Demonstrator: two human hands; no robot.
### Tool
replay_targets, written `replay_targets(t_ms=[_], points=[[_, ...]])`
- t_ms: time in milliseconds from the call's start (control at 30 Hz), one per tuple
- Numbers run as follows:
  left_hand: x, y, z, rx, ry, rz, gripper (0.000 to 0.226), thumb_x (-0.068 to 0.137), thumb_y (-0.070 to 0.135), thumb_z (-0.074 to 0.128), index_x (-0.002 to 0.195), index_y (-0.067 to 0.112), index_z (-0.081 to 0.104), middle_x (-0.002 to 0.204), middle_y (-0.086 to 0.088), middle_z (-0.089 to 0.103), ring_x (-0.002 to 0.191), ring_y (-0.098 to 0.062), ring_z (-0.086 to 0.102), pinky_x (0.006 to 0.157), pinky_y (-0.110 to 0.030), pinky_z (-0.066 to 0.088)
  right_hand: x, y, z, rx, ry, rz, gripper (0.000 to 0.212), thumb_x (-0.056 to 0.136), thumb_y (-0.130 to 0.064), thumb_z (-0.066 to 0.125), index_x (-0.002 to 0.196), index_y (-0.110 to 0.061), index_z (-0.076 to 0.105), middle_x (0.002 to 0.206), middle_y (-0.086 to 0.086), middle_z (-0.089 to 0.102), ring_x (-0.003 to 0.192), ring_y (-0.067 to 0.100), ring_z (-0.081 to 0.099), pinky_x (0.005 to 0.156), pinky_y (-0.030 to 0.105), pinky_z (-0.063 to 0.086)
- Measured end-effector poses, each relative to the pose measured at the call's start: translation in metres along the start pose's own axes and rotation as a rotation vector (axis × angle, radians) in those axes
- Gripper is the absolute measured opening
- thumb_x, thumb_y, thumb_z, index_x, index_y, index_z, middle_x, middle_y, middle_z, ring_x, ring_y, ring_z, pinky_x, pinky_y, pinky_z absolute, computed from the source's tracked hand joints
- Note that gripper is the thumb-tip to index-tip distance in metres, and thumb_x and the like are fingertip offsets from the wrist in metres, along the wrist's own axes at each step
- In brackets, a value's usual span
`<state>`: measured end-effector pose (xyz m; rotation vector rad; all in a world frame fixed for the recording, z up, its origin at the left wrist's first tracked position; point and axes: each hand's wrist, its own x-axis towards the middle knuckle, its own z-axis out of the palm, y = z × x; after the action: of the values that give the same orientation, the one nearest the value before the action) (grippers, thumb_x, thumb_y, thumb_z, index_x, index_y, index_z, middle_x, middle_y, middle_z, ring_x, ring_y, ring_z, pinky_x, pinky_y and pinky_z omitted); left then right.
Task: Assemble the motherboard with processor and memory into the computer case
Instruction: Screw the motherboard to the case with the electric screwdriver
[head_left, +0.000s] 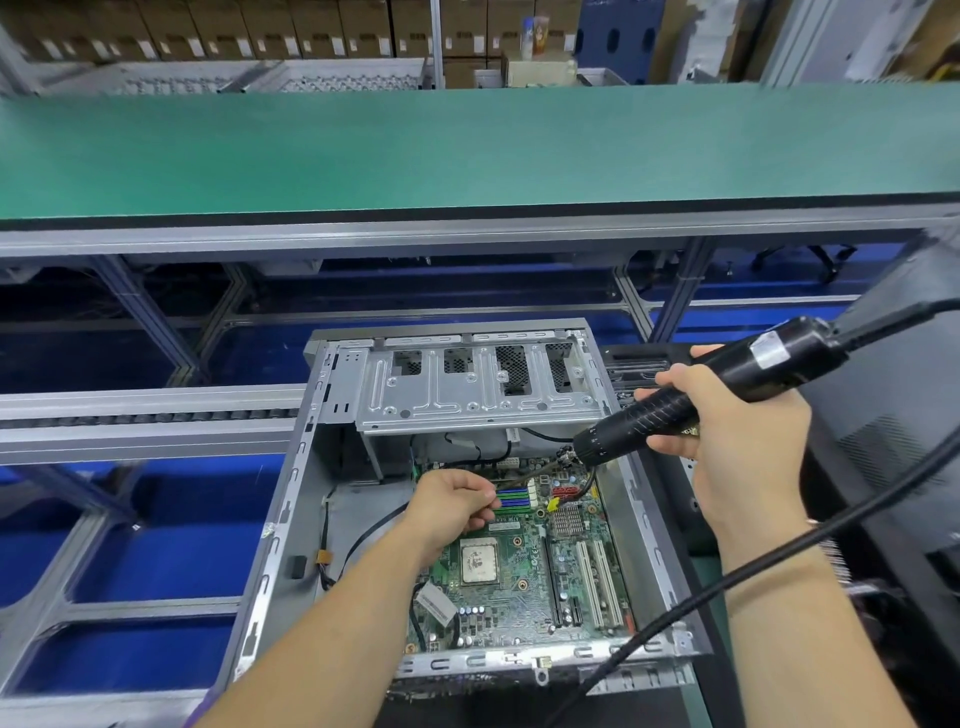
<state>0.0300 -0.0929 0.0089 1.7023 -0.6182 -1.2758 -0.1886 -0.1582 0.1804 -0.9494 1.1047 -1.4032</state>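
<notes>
— So, where is the board (519, 577) lying now?

— It is lying flat inside the open case (311, 467), on its floor, below the metal drive cage (467, 389). The processor (479, 559) is sitting in its socket near the middle of the board, and the blue and green memory slots (514, 500) are just behind it.

— What is the left hand (454, 499) doing?

— It is reaching into the case, over the far part of the board. The fingers are curled and pressed together, pinching at something very small beside the memory slots. I cannot tell what it is, because the fingers are hiding it.

— And the right hand (727, 415)?

— It is gripping a black electric driver (691, 397), with the fingers wrapped around the body. The driver is tilting down to the left, and its bit is pointing toward the fingertips of the left hand. I cannot tell if the bit is touching the board.

— Is a cable hanging somewhere?

— Yes, a black cable (779, 556) is running from the back of the driver and is crossing in front of the right forearm. A green bench (467, 150) is standing behind the case.
</notes>
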Motion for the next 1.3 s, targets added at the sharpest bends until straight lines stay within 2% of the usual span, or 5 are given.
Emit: replay_targets(t_ms=[400, 533, 867, 1067, 1300], points=[[-0.0006, 0.0001, 0.0002, -0.058, -0.012, -0.039, 0.014, 0.088, -0.010, 0.064, 0.095, 0.002, 0.068, 0.084, -0.012, 0.076, 0.069, -0.014, 0.070, 0.063, -0.021, 0.055, -0.0003, 0.0001, 0.0018, -0.008, -0.007, 0.006, 0.030, 0.079, -0.001, 0.076, 0.106, 0.002, 0.062, 0.084, 0.014, 0.072, 0.075, 0.032, 0.077, 0.039, 0.026, 0.051], [0.0002, -0.0007, 0.0006, -0.043, 0.002, -0.016, 0.013, 0.089, -0.009, 0.063, 0.094, 0.002, 0.068, 0.084, -0.012, 0.076, 0.069, -0.015, 0.069, 0.064, -0.021, 0.056, -0.0012, -0.0011, 0.0026, -0.012, -0.014, 0.004, 0.029, 0.081, 0.000, 0.075, 0.107, -0.001, 0.062, 0.088, 0.018, 0.071, 0.074, 0.031, 0.077, 0.039, 0.027, 0.051], [0.0038, -0.0021, -0.0002, -0.047, 0.006, -0.011, 0.010, 0.089, -0.007, 0.065, 0.094, 0.000, 0.069, 0.081, -0.012, 0.076, 0.065, -0.013, 0.069, 0.061, -0.021, 0.055, -0.0028, 0.0002, 0.0009, -0.016, -0.057, -0.025, 0.020, 0.081, 0.000, 0.074, 0.094, -0.012, 0.065, 0.083, 0.014, 0.073, 0.076, 0.033, 0.077, 0.039, 0.027, 0.052], [0.0033, -0.0019, -0.0008, -0.054, 0.004, -0.005, 0.009, 0.088, -0.005, 0.068, 0.095, 0.001, 0.069, 0.083, -0.013, 0.076, 0.068, -0.015, 0.070, 0.062, -0.021, 0.055, -0.0037, 0.0024, 0.0022, -0.026, -0.083, -0.063, 0.018, 0.082, 0.001, 0.074, 0.093, -0.009, 0.065, 0.072, 0.006, 0.073, 0.075, 0.034, 0.077, 0.039, 0.028, 0.052], [0.0031, -0.0027, 0.0003, 0.017, 0.050, 0.020, 0.008, 0.087, -0.001, 0.071, 0.087, 0.007, 0.070, 0.076, -0.010, 0.072, 0.065, -0.013, 0.065, 0.061, -0.019, 0.053, -0.0049, 0.0016, 0.0032, -0.016, -0.088, -0.067, 0.020, 0.083, 0.001, 0.073, 0.099, -0.007, 0.064, 0.074, 0.008, 0.073, 0.075, 0.033, 0.077, 0.038, 0.028, 0.051]])
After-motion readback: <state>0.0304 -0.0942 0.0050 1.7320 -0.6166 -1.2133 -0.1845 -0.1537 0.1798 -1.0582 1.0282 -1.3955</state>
